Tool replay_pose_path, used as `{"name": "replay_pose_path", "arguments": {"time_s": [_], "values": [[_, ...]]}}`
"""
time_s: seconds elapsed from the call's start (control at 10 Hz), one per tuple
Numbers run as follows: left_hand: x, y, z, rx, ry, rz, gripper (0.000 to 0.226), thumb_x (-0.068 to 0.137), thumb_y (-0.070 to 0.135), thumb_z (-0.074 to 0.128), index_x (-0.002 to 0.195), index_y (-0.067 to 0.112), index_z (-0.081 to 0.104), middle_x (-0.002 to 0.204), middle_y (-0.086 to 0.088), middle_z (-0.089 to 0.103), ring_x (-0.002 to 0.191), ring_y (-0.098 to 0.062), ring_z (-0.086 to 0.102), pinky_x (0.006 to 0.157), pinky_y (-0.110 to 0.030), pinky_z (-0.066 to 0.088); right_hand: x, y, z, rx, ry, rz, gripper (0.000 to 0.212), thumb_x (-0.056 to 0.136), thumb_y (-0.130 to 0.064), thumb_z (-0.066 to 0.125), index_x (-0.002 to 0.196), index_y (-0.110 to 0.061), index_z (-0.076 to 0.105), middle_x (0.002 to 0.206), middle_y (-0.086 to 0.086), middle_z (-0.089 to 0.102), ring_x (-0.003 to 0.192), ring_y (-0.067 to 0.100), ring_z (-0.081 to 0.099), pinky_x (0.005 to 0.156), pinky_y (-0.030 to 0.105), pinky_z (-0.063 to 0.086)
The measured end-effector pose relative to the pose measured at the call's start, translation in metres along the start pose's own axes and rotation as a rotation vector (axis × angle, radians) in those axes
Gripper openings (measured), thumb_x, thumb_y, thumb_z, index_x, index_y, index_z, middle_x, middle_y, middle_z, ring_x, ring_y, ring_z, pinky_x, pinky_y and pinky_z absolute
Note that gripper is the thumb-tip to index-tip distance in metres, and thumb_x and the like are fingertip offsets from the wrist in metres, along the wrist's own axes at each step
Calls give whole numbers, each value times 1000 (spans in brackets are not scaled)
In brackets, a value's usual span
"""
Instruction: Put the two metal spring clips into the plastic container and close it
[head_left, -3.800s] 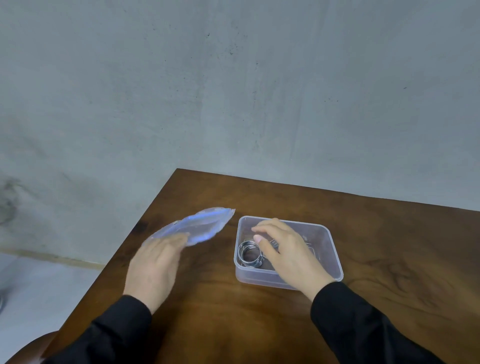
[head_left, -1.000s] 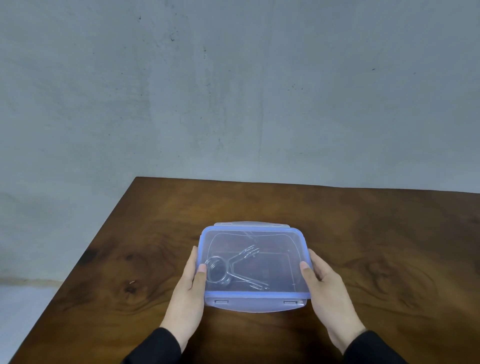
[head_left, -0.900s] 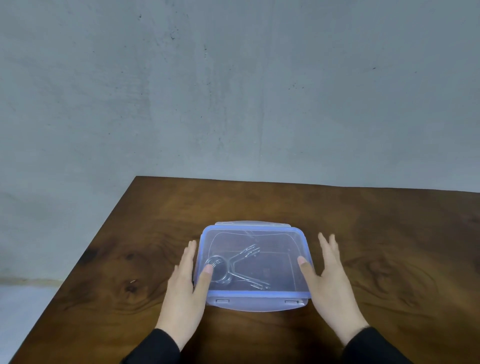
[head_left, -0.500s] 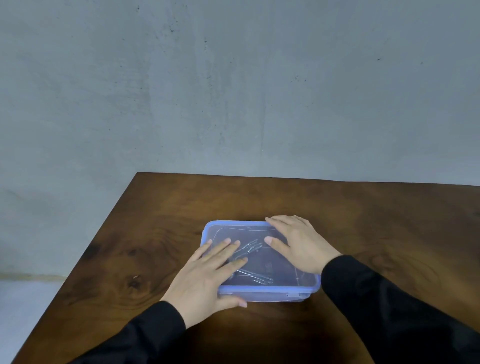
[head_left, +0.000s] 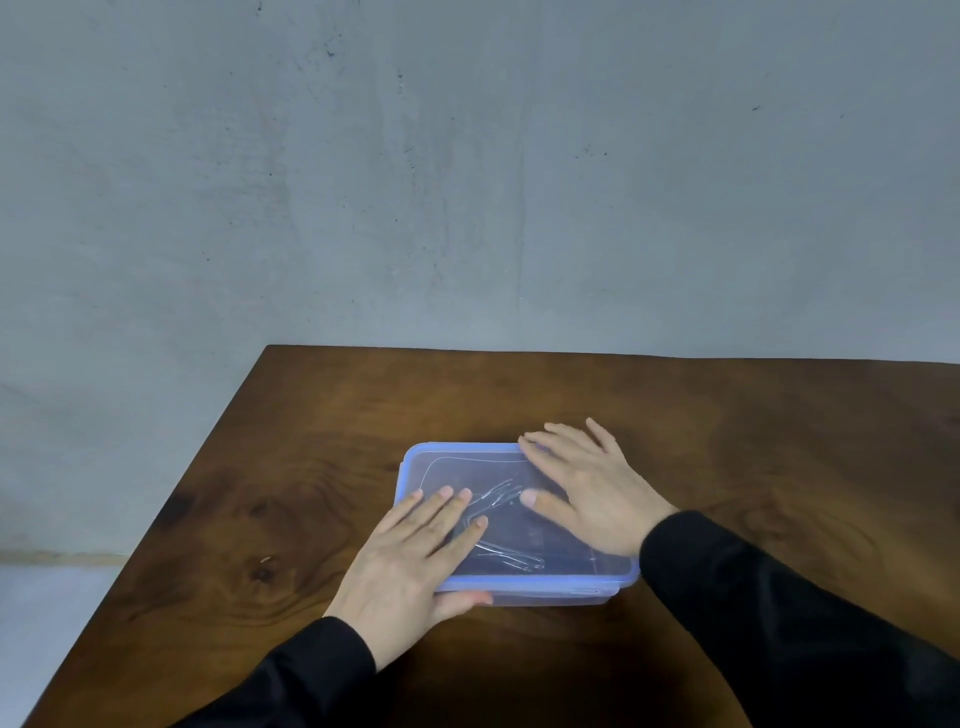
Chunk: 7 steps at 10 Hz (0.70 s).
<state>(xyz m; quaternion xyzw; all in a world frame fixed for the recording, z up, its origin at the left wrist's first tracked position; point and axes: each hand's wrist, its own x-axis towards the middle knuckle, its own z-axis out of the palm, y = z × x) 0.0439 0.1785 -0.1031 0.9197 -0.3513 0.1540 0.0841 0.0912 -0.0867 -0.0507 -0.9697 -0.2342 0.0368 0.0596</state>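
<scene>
A clear plastic container (head_left: 550, 597) stands on the wooden table with its blue-rimmed lid (head_left: 452, 457) lying on top. Through the lid I see the metal spring clips (head_left: 506, 553) inside, partly hidden by my hands. My left hand (head_left: 415, 556) lies flat on the lid's near left part, thumb hooked over the front edge. My right hand (head_left: 592, 488) rests flat on the far right part, fingers spread and reaching past the far edge.
The brown wooden table (head_left: 260, 519) ends at a left edge and a far edge against a grey concrete wall (head_left: 467, 182). A pale floor (head_left: 41, 623) shows at the lower left. My black sleeves cross the near part of the table.
My hands left the container's sides and came down flat on the lid. Since half a second ago the right hand has slid toward the far right corner; the left hand stays put.
</scene>
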Motion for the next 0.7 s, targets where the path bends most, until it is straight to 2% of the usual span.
{"name": "replay_pose_path", "arguments": {"time_s": [0.1, 0.2, 0.3, 0.4, 0.5, 0.6, 0.7], "values": [[0, -2, 1, -45, 22, 5, 68, 88, 68, 50, 137, 20, 56, 147, -8, 48, 140, -21, 38, 118, -40, 21, -37, -3, 2, -1, -85, -154, 100, 84, -86, 14, 163, -25, 11, 170, -7, -10, 154, 4, -15, 124, 41, -8], [3, -4, 1, -37, 30, 14, 69, 88, 69, 49, 137, 20, 56, 148, -6, 47, 141, -20, 37, 119, -40, 21, -61, 3, 10, -10, -70, -195, 94, 88, -84, 32, 162, -31, 6, 168, -14, -12, 151, -1, -18, 123, 32, -12], [2, -5, 0, -50, -12, 30, 69, 89, 69, 47, 138, 21, 54, 148, -4, 46, 141, -18, 36, 120, -38, 17, -65, 6, 22, -60, 23, -200, 81, 96, -71, 39, 161, -29, 17, 170, -11, 5, 154, 2, -5, 123, 31, -6], [1, -9, 0, -15, -54, 59, 67, 91, 68, 41, 140, 23, 51, 149, -2, 44, 142, -17, 33, 121, -35, 11, -62, 4, 28, -161, 59, -212, 77, 97, -66, 39, 159, -22, 28, 168, -3, 19, 155, 12, 12, 123, 36, 3], [0, -12, 0, 17, -70, 82, 67, 92, 66, 40, 141, 22, 49, 149, -3, 45, 142, -18, 34, 121, -35, 11, -64, 4, 29, -151, 57, -199, 78, 97, -64, 40, 159, -19, 28, 168, -1, 20, 155, 13, 13, 123, 37, 6], [2, -9, -2, -16, -85, 88, 71, 91, 67, 43, 144, 20, 45, 152, -4, 42, 144, -18, 31, 120, -37, 13, -65, 4, 27, -49, 52, -191, 80, 97, -69, 39, 161, -24, 21, 169, -6, 12, 155, 6, 1, 124, 35, 2], [-1, -14, -16, -160, -122, 86, 82, 87, 71, 45, 151, 22, 32, 160, -1, 27, 149, -12, 15, 121, -33, 6, -68, 1, 19, 77, 10, -163, 86, 91, -78, 30, 161, -30, 15, 169, -13, 5, 153, -1, -6, 125, 33, -3]]}}
